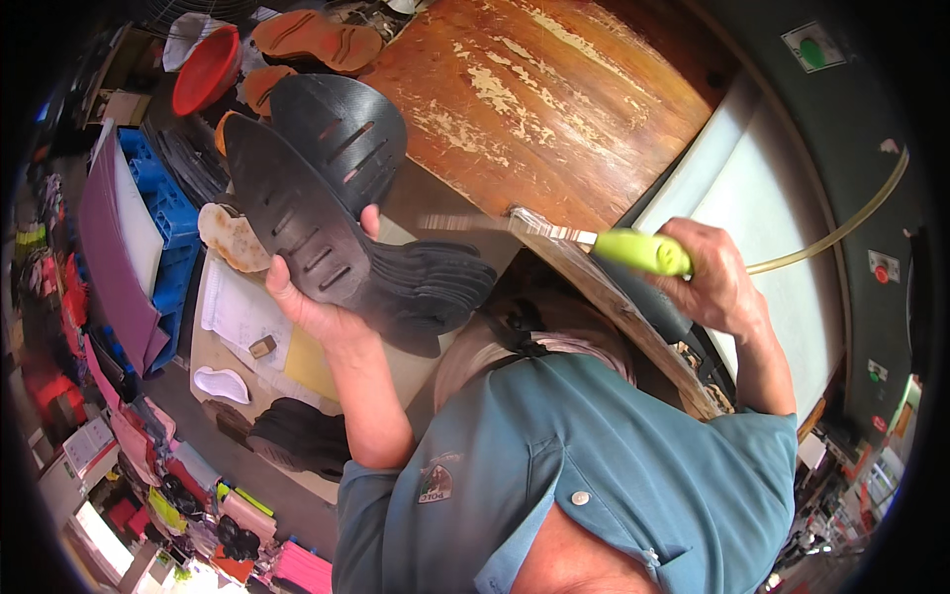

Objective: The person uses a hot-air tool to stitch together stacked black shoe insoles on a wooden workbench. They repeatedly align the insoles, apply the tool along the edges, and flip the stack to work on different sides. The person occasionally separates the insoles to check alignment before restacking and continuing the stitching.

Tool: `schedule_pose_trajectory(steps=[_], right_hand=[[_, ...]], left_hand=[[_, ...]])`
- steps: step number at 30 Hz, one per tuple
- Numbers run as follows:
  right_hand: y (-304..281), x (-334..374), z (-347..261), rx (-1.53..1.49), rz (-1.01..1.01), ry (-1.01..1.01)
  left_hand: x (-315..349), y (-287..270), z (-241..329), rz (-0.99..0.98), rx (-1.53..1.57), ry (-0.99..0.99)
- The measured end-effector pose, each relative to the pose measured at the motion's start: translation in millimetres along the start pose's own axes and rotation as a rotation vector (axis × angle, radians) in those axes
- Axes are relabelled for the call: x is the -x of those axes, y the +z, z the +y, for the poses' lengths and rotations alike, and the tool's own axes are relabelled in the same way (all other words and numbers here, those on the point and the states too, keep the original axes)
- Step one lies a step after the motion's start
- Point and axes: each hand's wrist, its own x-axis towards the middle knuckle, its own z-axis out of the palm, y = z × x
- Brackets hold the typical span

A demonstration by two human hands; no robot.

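Observation:
My left hand [332, 322] grips black slotted shoe insoles [287, 203], its thumb at one edge and fingertips showing at the other. Another black insole [346, 129] stands tilted behind them. A fanned stack of black insoles [440, 287] spreads beside my wrist, partly overlapped by the held ones; I cannot tell how many are in my grasp. To the right, my right hand [712, 272] is closed around the lime-green handle of a long brush-like tool [638, 251]. Its narrow, blurred tip points left, apart from the insoles. A yellowish tube [841, 238] runs up to that hand.
A worn wooden board [554, 99] lies ahead, with a pale panel [767, 198] on its right. Orange insoles [317, 42] and a red bowl [208, 69] sit far left. Nearer are a blue crate [173, 223], papers [247, 307] and more black insoles [302, 436].

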Motion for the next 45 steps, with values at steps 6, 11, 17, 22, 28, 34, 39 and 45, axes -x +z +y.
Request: schedule_pose_trajectory(steps=[6, 11, 17, 22, 28, 34, 39, 45], right_hand=[[4, -7, 8, -0.002, 0.016, 0.027], [1, -7, 10, 0.0, -0.07, -0.009], [5, -7, 11, -0.132, 0.041, 0.045], [5, -6, 11, -0.107, 0.06, 0.067], [4, 1, -1, -0.135, -0.083, -0.123], [14, 9, -14, 0.08, 0.077, -0.007], [14, 11, -22, 0.021, -0.141, -0.071], [13, 18, -17, 0.081, -0.136, -0.049]], left_hand=[[2, 6, 2, 0.084, -0.013, 0.003], [3, 3, -1, -0.027, -0.021, -0.021], [6, -1, 1, 0.057, -0.067, 0.017], [10, -2, 0, -0.038, 0.005, -0.054], [13, 7, 1, 0.068, -0.052, 0.006], [18, 18, -4, 0.371, -0.436, 0.289], [27, 22, -7, 0.388, -0.496, 0.29], [32, 22, -8, 0.37, -0.465, 0.242]])
